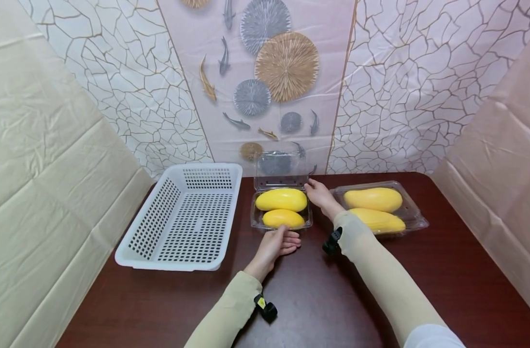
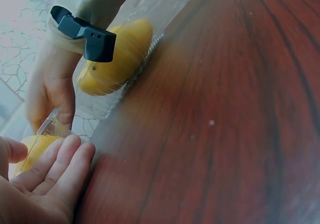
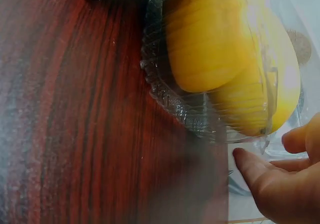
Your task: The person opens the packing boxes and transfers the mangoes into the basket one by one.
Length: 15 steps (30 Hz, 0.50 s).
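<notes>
Sitting mid-bench, an open clear clamshell box [image 1: 281, 223] holds two yellow mangoes [image 1: 281, 199], its lid [image 1: 279, 169] standing upright at its 12 o'clock edge. The left hand [image 1: 277, 244] rests at the box's 6 o'clock rim, fingers straight and relaxed, touching the plastic (gripping nothing). The right hand [image 1: 320, 193] lies at 3 o'clock, near the hinge corner, fingers loosely extended against the box. A second clamshell [image 1: 414, 215] with two more mangoes [image 1: 373, 199] lies further toward 3 o'clock, and a white perforated basket [image 1: 184, 217] stands at 9 o'clock on the dark wooden bench [image 1: 443, 280].
</notes>
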Motion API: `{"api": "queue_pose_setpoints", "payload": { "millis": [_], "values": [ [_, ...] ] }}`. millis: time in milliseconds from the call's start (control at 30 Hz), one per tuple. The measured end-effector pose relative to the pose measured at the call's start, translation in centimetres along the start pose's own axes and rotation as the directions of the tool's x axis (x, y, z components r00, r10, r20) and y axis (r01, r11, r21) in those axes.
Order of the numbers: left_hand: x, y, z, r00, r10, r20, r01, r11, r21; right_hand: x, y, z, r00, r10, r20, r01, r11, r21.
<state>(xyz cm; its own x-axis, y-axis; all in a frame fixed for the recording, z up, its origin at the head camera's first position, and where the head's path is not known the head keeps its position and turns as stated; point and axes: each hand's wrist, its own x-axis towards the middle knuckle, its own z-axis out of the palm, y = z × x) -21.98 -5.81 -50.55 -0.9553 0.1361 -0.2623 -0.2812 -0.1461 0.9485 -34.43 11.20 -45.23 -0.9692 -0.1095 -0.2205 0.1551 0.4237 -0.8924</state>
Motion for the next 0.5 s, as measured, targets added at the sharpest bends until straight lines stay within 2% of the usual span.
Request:
{"api": "queue_pose_setpoints", "payload": {
  "millis": [133, 233, 500],
  "values": [
    [0.0, -0.2, -0.2, 1.0, -0.01, 0.011, 0.01, 1.0, -0.003, -1.1, -0.2, 0.2, 1.0, 0.014, 0.005, -0.014, 1.0, -0.013],
    [-0.1, -0.3, -0.4, 1.0, -0.013, -0.005, 0.013, 1.0, -0.011, -1.8, 0.0, 0.6, 1.0, 0.014, 0.016, -0.014, 1.0, -0.02],
    [-1.0, 0.0, -1.1, 0.999, -0.013, -0.029, 0.012, 0.999, -0.037, -2.2, 1.1, 0.9, 0.999, -0.029, 0.036, 0.034, 0.988, -0.148]
  ]
}}
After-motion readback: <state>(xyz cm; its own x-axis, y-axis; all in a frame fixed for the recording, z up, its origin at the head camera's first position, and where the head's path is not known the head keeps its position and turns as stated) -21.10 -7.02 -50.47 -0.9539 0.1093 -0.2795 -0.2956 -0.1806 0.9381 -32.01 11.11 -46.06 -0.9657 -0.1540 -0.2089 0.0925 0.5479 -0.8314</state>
